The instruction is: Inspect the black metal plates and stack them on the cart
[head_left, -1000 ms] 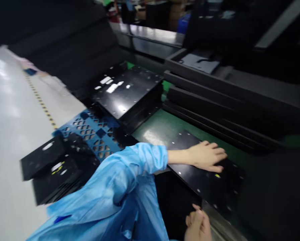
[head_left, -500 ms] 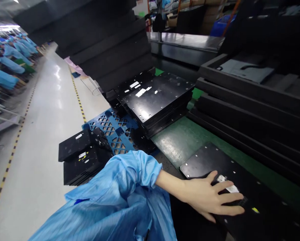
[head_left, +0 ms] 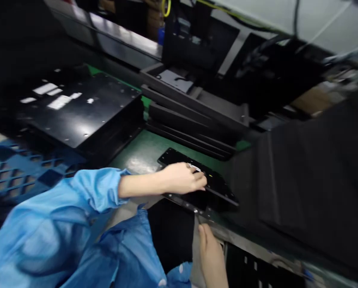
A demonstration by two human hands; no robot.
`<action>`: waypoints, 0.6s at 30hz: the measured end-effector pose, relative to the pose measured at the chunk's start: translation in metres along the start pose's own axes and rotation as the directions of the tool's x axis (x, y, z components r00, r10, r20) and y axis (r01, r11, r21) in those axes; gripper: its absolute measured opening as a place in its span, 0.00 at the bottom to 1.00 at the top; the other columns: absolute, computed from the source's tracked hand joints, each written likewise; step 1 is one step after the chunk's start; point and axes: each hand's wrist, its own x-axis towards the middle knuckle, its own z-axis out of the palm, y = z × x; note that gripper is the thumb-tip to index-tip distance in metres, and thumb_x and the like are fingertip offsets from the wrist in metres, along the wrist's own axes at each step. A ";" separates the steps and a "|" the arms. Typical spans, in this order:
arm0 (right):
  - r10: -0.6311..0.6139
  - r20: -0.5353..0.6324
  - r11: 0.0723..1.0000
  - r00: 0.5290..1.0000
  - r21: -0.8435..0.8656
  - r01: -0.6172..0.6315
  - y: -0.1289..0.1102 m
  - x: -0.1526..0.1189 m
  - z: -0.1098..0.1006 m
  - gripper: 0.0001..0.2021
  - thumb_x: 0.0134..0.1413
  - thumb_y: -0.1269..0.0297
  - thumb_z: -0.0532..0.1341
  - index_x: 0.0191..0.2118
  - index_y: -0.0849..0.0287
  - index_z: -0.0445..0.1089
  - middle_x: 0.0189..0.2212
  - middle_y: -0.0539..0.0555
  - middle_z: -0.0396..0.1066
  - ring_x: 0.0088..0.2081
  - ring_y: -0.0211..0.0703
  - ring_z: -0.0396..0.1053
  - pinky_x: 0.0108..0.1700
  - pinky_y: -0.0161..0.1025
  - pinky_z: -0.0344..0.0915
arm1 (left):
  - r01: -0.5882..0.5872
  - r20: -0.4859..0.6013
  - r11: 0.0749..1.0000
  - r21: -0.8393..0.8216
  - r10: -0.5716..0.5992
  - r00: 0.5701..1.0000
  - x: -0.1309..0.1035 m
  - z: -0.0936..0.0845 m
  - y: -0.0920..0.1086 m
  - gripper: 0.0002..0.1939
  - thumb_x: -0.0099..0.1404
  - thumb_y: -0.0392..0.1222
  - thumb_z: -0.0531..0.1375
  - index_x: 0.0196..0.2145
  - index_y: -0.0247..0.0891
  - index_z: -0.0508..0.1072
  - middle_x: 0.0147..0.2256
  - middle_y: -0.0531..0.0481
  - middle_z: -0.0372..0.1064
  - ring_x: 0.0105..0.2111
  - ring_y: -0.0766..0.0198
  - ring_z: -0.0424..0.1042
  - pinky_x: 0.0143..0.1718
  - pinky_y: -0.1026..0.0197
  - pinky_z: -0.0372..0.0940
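A flat black panel (head_left: 221, 186) with pale dots along its edges, a white label and a small yellow mark lies at the bench's front side, slightly tilted. My left hand (head_left: 183, 178) lies across it, fingers curled over its near edge. Under that edge, a dark flat surface shows, largely in shadow. Below the bench's front edge is my right hand (head_left: 211, 252), its fingers closed around something thin and dark that I cannot make out.
Stacked black panels (head_left: 92, 112) with white labels stand at the left, beside a blue plastic pallet (head_left: 17, 168). Black foam trays (head_left: 191, 120) are piled behind the green bench top (head_left: 140, 150). Large dark blocks (head_left: 311, 176) rise at the right.
The view has swung right. My left hand has gone from lying spread on the panel to curling over its near edge, and the panel now tilts. My right hand has come into view.
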 end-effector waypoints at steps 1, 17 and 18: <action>-0.020 -0.005 1.000 1.000 -0.018 0.020 -0.007 -0.003 0.000 0.28 0.67 0.30 0.50 0.38 0.43 0.78 0.32 0.57 0.82 0.34 0.61 0.80 0.36 0.50 0.69 | 0.008 0.046 0.999 -0.032 -0.007 0.999 0.012 -0.004 -0.008 0.18 0.84 0.51 0.53 0.46 0.35 0.76 0.40 0.43 0.82 0.37 0.55 0.82 0.34 0.57 0.69; -0.730 0.148 0.487 0.667 -0.573 0.660 -0.091 0.081 0.014 0.24 0.61 0.43 0.73 0.55 0.52 0.76 0.41 0.50 0.83 0.36 0.46 0.81 0.30 0.40 0.65 | 0.148 0.367 0.989 0.021 -0.146 0.919 0.087 -0.025 -0.065 0.29 0.84 0.57 0.41 0.48 0.40 0.77 0.34 0.42 0.82 0.35 0.46 0.83 0.34 0.57 0.65; -0.788 0.168 0.393 0.592 -0.602 0.695 -0.089 0.084 0.013 0.22 0.63 0.42 0.71 0.53 0.52 0.76 0.42 0.49 0.82 0.33 0.43 0.79 0.29 0.40 0.62 | 0.149 0.378 0.989 0.009 -0.141 0.915 0.088 -0.023 -0.068 0.29 0.84 0.57 0.40 0.48 0.41 0.77 0.33 0.42 0.82 0.35 0.45 0.83 0.33 0.56 0.65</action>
